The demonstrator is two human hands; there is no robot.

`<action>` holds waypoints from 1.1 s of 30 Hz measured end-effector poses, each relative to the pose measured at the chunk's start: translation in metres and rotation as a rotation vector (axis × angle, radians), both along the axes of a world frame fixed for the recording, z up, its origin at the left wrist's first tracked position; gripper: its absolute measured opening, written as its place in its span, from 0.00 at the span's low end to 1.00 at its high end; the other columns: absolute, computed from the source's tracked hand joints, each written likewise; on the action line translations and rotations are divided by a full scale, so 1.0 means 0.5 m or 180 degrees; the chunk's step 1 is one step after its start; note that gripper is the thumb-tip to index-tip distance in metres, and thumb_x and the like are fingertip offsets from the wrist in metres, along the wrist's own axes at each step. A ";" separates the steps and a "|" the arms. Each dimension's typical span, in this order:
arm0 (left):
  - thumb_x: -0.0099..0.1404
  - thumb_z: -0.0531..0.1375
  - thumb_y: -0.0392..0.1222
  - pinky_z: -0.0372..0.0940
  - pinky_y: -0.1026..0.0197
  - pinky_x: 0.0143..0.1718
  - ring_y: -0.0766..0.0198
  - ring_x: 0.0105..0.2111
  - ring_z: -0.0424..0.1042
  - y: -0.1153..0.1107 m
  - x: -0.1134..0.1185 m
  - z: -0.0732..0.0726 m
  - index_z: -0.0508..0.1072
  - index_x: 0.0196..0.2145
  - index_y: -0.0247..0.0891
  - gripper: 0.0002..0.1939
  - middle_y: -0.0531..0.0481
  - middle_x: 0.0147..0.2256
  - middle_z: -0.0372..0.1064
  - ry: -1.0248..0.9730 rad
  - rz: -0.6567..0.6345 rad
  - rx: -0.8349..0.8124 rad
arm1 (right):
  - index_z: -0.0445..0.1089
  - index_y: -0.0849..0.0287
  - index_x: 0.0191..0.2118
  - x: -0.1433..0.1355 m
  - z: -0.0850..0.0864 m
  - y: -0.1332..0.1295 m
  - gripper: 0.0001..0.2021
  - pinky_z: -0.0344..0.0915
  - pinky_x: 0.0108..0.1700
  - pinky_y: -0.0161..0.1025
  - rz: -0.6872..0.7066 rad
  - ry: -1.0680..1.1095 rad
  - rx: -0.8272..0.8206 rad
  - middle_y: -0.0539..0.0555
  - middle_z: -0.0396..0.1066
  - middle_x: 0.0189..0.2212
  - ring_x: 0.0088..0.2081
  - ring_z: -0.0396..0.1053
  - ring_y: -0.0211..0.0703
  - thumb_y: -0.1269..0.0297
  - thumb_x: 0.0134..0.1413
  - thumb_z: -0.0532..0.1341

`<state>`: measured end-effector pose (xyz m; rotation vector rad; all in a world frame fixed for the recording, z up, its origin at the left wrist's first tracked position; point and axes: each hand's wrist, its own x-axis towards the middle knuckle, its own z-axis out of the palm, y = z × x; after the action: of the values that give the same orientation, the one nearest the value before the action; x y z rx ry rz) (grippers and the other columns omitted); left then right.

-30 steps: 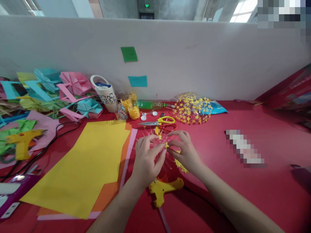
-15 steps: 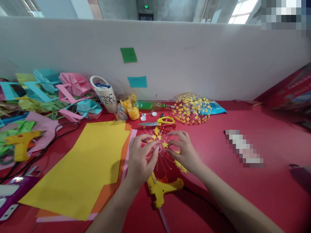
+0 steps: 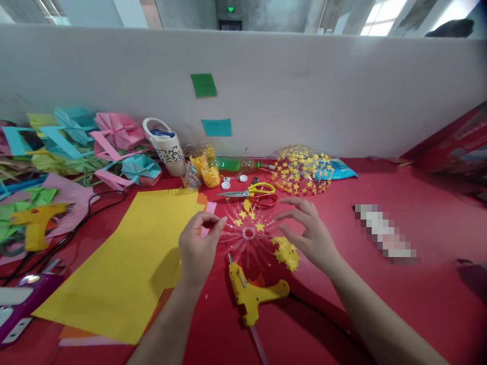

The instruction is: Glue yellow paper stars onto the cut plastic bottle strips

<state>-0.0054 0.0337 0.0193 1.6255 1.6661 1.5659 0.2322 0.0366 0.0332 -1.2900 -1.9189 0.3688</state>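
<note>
A clear plastic bottle piece cut into radiating strips [image 3: 248, 233] lies on the red table [image 3: 380, 304], with a few yellow paper stars stuck near its middle. My left hand [image 3: 198, 248] pinches a strip at its left edge. My right hand [image 3: 310, 234] hovers at its right side with fingers spread and holds nothing. A small heap of loose yellow stars [image 3: 287, 251] lies just under my right hand. A yellow glue gun [image 3: 253, 294] rests on the table in front of the strips, nozzle pointing up-left.
Yellow and orange paper sheets [image 3: 140, 258] cover the table's left. Yellow and red scissors [image 3: 253, 194], bottle caps, a green bottle and a finished star-covered piece [image 3: 300, 170] lie behind. Folded paper crafts, a white mug [image 3: 167, 147] and another glue gun [image 3: 34, 223] sit far left.
Both hands have drawn apart from the middle of the strip piece. The left slid to its left edge, the right opened and moved right, uncovering the stars and the glue gun's nozzle.
</note>
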 end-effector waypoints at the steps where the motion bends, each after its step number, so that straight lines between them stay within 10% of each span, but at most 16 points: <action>1: 0.57 0.63 0.42 0.63 0.64 0.34 0.67 0.28 0.66 0.001 -0.005 -0.001 0.70 0.27 0.39 0.06 0.56 0.25 0.67 -0.0035 0.0090 -0.0075 | 0.72 0.55 0.34 0.006 0.000 0.002 0.03 0.61 0.50 0.47 -0.0081 0.0051 -0.0074 0.55 0.66 0.47 0.49 0.64 0.48 0.66 0.54 0.60; 10: 0.66 0.52 0.46 0.63 0.62 0.41 0.63 0.35 0.71 0.014 -0.027 -0.003 0.71 0.23 0.38 0.17 0.50 0.31 0.72 0.0045 -0.0427 -0.0269 | 0.66 0.55 0.42 0.002 -0.002 -0.010 0.13 0.62 0.23 0.33 -0.0094 0.0043 -0.1703 0.49 0.71 0.27 0.21 0.69 0.37 0.55 0.55 0.57; 20: 0.63 0.55 0.48 0.65 0.59 0.39 0.61 0.36 0.71 0.031 -0.018 -0.032 0.70 0.33 0.43 0.09 0.50 0.34 0.71 0.0093 -0.0522 -0.0771 | 0.65 0.56 0.39 -0.017 -0.043 0.024 0.08 0.64 0.28 0.34 0.0057 0.0260 -0.1448 0.48 0.71 0.25 0.26 0.72 0.39 0.67 0.52 0.55; 33: 0.61 0.57 0.46 0.65 0.62 0.35 0.63 0.35 0.69 0.026 -0.030 -0.017 0.70 0.34 0.39 0.09 0.49 0.35 0.69 0.0135 -0.0291 -0.0455 | 0.69 0.56 0.38 -0.015 0.027 -0.016 0.06 0.60 0.29 0.34 -0.0188 -0.0769 -0.0098 0.51 0.71 0.28 0.27 0.68 0.38 0.64 0.58 0.56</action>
<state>-0.0205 0.0469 0.0109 1.6467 1.6594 1.3459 0.2249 0.0288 0.0464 -1.4633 -2.0753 0.2209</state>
